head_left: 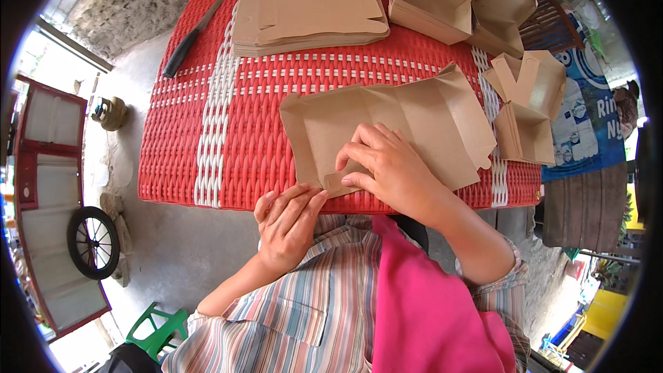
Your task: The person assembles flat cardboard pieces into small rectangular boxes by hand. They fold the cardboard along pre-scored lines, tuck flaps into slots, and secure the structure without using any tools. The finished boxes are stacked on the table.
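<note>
A partly folded brown cardboard box [387, 114] lies before me on the red woven table, with its side flaps standing up. At the box's near left corner, my left hand [289, 228] has its fingers drawn together on the edge. My right hand [390, 166] rests over the near edge, with bent fingers and thumb closing around the small tab there. The undersides of the fingertips are hidden. Beyond the box lies a stack of flat cardboard blanks [307, 3].
Folded boxes [438, 0] are stacked at the far right, with more opened boxes [528, 107] at the right edge. A black-handled knife [197, 33] lies at the far left of the table [252, 131]. A green stool [157, 328] stands on the floor at the left.
</note>
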The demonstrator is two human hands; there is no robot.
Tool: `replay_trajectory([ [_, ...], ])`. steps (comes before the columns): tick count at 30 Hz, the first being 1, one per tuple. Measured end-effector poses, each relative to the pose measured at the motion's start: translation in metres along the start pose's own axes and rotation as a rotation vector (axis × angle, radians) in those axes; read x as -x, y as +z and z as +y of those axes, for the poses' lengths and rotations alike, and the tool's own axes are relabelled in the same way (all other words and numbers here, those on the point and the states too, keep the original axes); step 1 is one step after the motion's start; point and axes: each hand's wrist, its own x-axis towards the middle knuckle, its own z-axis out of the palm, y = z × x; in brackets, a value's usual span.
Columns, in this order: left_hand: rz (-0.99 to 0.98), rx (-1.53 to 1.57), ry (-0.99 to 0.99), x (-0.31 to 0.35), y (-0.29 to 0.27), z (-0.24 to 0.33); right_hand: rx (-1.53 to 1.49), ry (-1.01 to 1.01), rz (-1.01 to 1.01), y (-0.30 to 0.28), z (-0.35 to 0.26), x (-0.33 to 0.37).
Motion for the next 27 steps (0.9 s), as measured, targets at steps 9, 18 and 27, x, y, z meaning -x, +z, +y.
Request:
replay_trajectory([
  [9,-0.127,-0.083,0.038,0.019,0.003,0.002,0.198,-0.154,0.129,0.022,-0.025,0.037],
  [18,-0.102,-0.171,0.003,0.019,0.006,0.009,0.31,-0.203,0.062,0.019,-0.02,0.055],
  [27,-0.1,-0.227,0.012,0.019,0.001,0.012,0.298,-0.077,0.077,0.002,-0.006,0.063],
])
